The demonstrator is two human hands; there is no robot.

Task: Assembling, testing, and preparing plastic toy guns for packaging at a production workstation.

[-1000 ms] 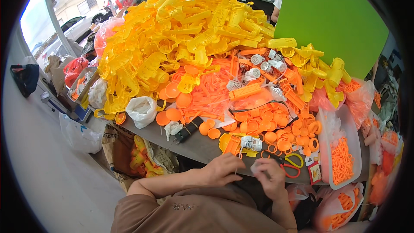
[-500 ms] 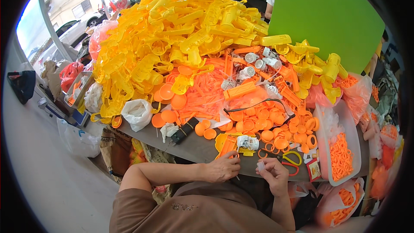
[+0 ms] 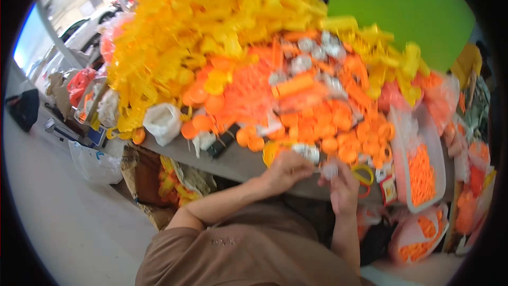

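In my right hand [image 3: 344, 190], thumb and fingers close on a small translucent whitish plastic piece [image 3: 329, 171]. My left hand [image 3: 288, 172] is brought up close to it, fingertips pinched together; what they hold, if anything, is blurred. Just beyond my hands, at the table's near edge, lies a yellow plastic shell [image 3: 271, 153] with a white cylindrical part [image 3: 307, 152] beside it, partly covered by my left hand. Yellow-handled scissors [image 3: 363, 173] with some red on them rest right of my right hand.
A tall heap of yellow plastic shells [image 3: 211, 26] fills the back. Orange round caps [image 3: 328, 122] lie before me. A clear bin [image 3: 442, 180] of orange rings stands right, a white bag [image 3: 162, 123] and a black block [image 3: 223, 142] left. A green panel [image 3: 402, 16] rises behind.
My left hand has moved right and up, off the yellow shell and toward the whitish piece. My right hand has risen slightly with that piece. The whole view has shifted and blurred.
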